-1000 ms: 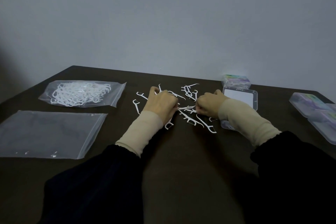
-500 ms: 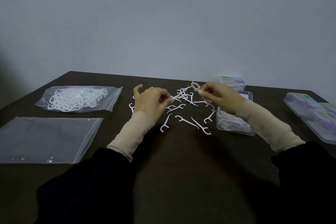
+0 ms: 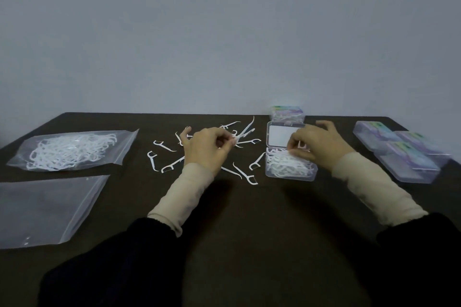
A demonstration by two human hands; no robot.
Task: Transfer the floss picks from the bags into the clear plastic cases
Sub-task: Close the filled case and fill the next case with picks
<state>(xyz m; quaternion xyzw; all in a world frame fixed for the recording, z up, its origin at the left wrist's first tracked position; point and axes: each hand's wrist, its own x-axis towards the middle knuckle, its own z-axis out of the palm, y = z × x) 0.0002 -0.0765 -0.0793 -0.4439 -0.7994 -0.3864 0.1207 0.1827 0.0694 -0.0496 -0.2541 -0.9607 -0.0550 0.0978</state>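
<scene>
The fingers [image 3: 225, 137] of the left hand [image 3: 205, 148] are curled in, thumb and forefinger pinched on a few white floss picks [image 3: 243, 133] whose thin handles fan out up and to the right of the knuckles; the little finger sticks out apart to the left. The fingers of the right hand [image 3: 318, 144] are bent down over the open case [image 3: 290, 166], tips pressed on the heap of picks inside, and one pick's forked head [image 3: 302, 145] shows between them; whether they grip it or only push on it cannot be told.

Nearest the person, at the left edge of the dark table [image 3: 249, 219], lies a flat, nearly empty clear bag [image 3: 45, 209]. Just beyond it is a second bag [image 3: 72, 149], still plump with a white tangle of picks. Between the two hands and around the left one, loose picks [image 3: 245, 174] lie scattered on the table, each a slim curved white handle with a small forked head; some touch, others lie apart. The open case is a clear box heaped with picks, its lid [image 3: 283, 135] hinged back and standing behind it. To the right, well apart from the hand, three closed cases [image 3: 399, 154] sit close together, overlapping. Farthest back, by the wall, one more closed case [image 3: 288, 113] stands just behind the lid.
</scene>
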